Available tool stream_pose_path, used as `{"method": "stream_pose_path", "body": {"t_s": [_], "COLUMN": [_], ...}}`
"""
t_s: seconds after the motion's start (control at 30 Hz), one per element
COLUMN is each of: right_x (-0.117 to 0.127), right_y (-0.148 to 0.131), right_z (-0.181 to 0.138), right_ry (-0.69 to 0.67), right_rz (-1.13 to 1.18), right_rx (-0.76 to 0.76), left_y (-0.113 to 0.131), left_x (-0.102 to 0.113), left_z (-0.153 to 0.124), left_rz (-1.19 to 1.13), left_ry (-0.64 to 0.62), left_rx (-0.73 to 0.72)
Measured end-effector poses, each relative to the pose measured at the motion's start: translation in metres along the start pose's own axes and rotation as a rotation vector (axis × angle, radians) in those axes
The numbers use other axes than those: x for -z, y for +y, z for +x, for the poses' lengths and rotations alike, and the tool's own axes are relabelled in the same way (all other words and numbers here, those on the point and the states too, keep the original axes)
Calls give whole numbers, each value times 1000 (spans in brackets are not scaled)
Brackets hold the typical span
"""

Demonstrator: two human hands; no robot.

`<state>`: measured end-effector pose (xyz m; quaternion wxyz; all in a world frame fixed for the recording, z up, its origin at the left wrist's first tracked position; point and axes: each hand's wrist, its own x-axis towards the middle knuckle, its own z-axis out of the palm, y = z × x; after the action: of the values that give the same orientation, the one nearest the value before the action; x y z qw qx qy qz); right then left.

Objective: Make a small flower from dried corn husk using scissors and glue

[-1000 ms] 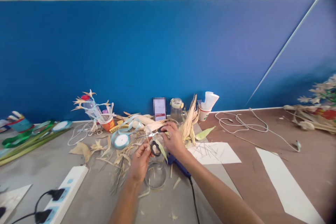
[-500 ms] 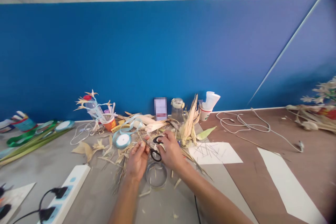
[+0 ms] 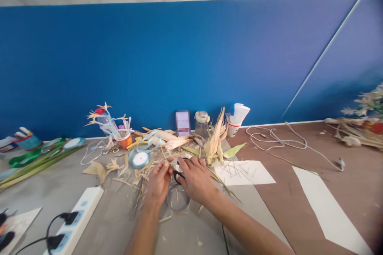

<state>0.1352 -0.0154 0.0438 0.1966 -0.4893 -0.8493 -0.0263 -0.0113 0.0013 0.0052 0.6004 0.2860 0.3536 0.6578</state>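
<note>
My left hand (image 3: 158, 183) is closed in a pinch on a thin pale husk strip (image 3: 162, 153), whose end sticks up above the fingertips. Beside it my right hand (image 3: 198, 179) is wrapped over black-handled scissors (image 3: 176, 175). Its fingers cover much of the handles, and the blades point toward the left fingertips. Whether the blades touch the strip is too small to tell. Below both hands lies a ring of grey wire (image 3: 178, 198). Dried husk scraps (image 3: 140, 181) are scattered around and under them. A roll of light blue ribbon (image 3: 140, 159) sits left of my left hand.
Corn husks (image 3: 214, 143) stand behind my right hand, near a clear jar (image 3: 202, 125) and paper cups (image 3: 234, 127). White paper with thin wires (image 3: 245, 173) lies to the right. A power strip (image 3: 74, 219) is front left; a white cable (image 3: 281, 141) lies at right.
My right hand has turned palm-down over the scissors, hiding more of the handles, which look closer together. My left hand keeps its pinch and has shifted slightly right.
</note>
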Motion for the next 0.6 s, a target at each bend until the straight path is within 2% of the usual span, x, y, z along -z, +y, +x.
{"method": "stream_pose_path", "body": {"t_s": [0.13,0.27,0.33,0.4,0.5,0.6], "right_x": [-4,-9,-13,-17,-20,-14], "right_y": [-1,11,24,39,58,66], "right_z": [2,9,12,12,7,-2], "right_ry": [-56,-56,-47,-56,-135,-195], "right_rz": [-17,40,155,396,777,834], "right_rx": [-26,-182,-287,-351,-293,-188], "left_y": [-2,-4,-5,-4,-2,1], "left_x": [-3,-3,0,3,5,3], "left_z": [-3,-3,-2,0,1,0], "left_rz": [106,349,513,660,787,806], "left_ry": [-32,-26,-8,5,31,37], "left_rx": [9,-46,-111,-187,-277,-290]}}
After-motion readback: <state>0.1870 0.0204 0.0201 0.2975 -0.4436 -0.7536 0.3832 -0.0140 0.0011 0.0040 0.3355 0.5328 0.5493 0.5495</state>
